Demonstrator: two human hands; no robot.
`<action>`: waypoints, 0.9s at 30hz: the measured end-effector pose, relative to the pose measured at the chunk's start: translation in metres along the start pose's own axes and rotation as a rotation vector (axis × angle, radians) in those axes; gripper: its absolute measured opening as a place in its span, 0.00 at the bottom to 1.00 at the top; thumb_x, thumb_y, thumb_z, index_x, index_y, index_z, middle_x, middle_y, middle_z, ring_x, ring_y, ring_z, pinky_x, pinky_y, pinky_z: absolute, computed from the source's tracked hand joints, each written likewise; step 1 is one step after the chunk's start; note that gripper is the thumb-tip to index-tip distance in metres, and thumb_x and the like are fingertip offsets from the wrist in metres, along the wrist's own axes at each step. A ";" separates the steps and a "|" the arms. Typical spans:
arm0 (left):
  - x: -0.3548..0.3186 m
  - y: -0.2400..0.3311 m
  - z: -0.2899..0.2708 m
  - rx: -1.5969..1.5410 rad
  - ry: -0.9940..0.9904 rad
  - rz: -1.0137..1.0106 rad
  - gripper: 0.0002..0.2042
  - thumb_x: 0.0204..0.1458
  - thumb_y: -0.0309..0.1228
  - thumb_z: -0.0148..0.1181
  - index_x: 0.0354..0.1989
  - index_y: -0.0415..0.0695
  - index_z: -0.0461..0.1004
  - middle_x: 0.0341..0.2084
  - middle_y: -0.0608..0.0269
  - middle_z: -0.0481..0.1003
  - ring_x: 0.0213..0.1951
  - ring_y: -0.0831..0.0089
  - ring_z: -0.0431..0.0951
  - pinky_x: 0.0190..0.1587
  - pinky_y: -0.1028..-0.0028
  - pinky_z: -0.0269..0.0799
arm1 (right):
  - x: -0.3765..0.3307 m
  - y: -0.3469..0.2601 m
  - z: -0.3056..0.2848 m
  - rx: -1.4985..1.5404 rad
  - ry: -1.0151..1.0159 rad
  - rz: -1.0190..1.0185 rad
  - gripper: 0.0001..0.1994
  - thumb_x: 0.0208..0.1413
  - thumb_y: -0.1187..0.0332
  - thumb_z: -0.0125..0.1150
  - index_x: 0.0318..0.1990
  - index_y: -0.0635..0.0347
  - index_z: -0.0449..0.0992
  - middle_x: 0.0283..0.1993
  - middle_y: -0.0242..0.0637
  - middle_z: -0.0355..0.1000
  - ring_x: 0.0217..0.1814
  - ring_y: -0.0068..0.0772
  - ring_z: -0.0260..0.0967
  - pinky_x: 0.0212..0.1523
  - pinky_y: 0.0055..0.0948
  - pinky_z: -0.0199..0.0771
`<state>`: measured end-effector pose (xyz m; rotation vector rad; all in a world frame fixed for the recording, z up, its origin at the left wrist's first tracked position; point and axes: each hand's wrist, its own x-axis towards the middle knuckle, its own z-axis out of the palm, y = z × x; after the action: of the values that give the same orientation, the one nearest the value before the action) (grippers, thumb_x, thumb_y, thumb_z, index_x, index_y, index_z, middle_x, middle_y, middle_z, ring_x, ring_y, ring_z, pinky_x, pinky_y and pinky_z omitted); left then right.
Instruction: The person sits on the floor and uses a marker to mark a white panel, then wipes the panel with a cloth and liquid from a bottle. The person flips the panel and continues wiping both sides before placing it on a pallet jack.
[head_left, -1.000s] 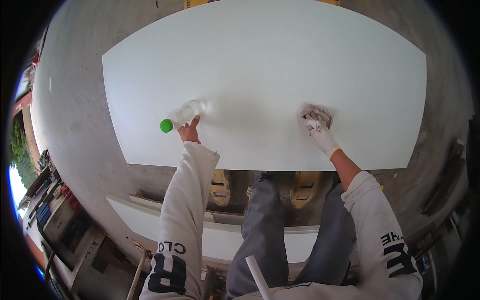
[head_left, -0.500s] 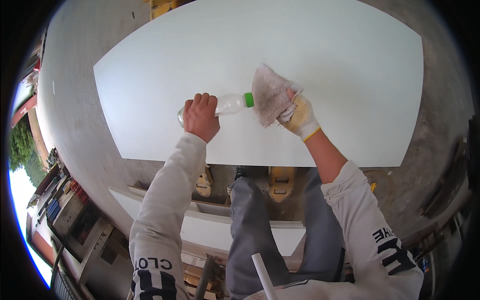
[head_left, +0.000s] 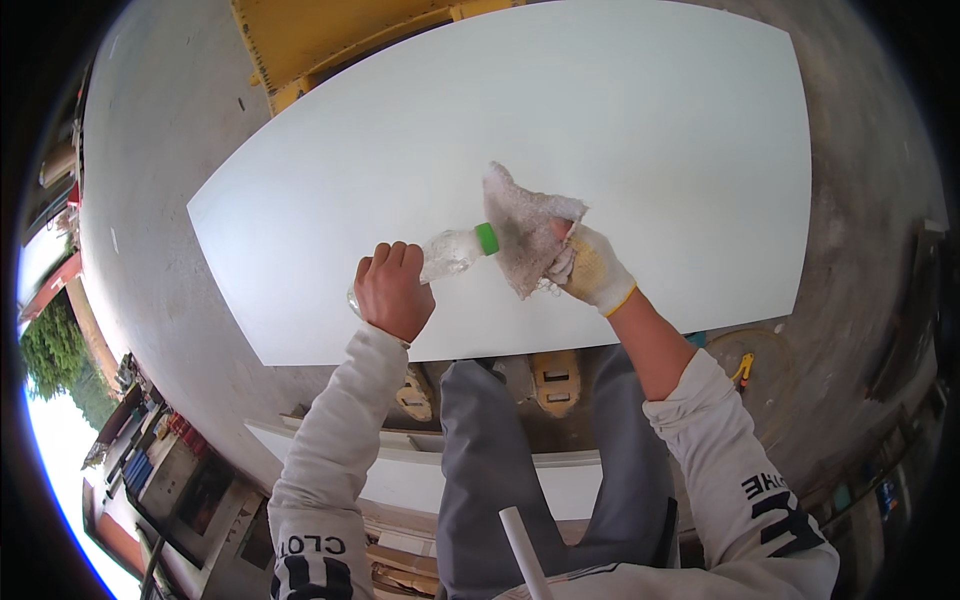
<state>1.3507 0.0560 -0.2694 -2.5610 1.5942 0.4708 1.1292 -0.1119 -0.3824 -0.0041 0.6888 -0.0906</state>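
My bare left hand is wrapped round a clear plastic bottle with a green cap, tilted so the cap points right. The cap end meets the near side of a greyish-pink cloth, or sits just in front of it; I cannot tell whether they touch. My right hand, in a cream knitted glove with bare fingertips showing, grips the cloth by its right edge. Both hands are above a large white panel. The bottle's bottom end is partly hidden by my left hand.
A yellow metal frame stands beyond the panel's far left edge. Yellow fork ends show below its near edge. White boards lie by my legs. A yellow-handled tool rests on the floor at right.
Both hands have come nearer to me with the bottle and cloth. The view has shifted, so more of the yellow frame shows. Both grips stay the same.
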 end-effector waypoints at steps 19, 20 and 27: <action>-0.078 -0.192 0.257 -1.199 0.593 -1.427 0.34 0.53 0.24 0.69 0.66 0.34 0.58 0.57 0.48 0.69 0.53 0.60 0.74 0.55 0.68 0.75 | 0.185 -0.057 0.034 -0.554 0.115 -0.275 0.24 0.64 0.58 0.57 0.65 0.56 0.66 0.59 0.40 0.71 0.60 0.35 0.68 0.56 0.37 0.72; -0.107 -0.197 0.290 -1.044 0.421 -1.431 0.31 0.52 0.26 0.71 0.62 0.35 0.63 0.54 0.50 0.71 0.53 0.63 0.73 0.51 0.69 0.74 | 0.215 -0.057 0.036 -0.740 -0.040 -0.287 0.25 0.64 0.58 0.57 0.65 0.56 0.66 0.61 0.42 0.70 0.65 0.37 0.65 0.62 0.40 0.69; 0.127 -0.153 0.219 -0.410 0.321 -0.646 0.33 0.60 0.37 0.52 0.71 0.34 0.52 0.74 0.43 0.47 0.76 0.46 0.40 0.75 0.48 0.31 | 0.354 0.019 0.116 -2.769 0.206 -1.089 0.27 0.59 0.56 0.56 0.67 0.46 0.69 0.72 0.36 0.63 0.76 0.41 0.52 0.77 0.50 0.41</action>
<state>1.4918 0.0673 -0.5286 -3.3781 0.6691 0.3526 1.4760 -0.1262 -0.5181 -3.0458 0.4054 -0.1028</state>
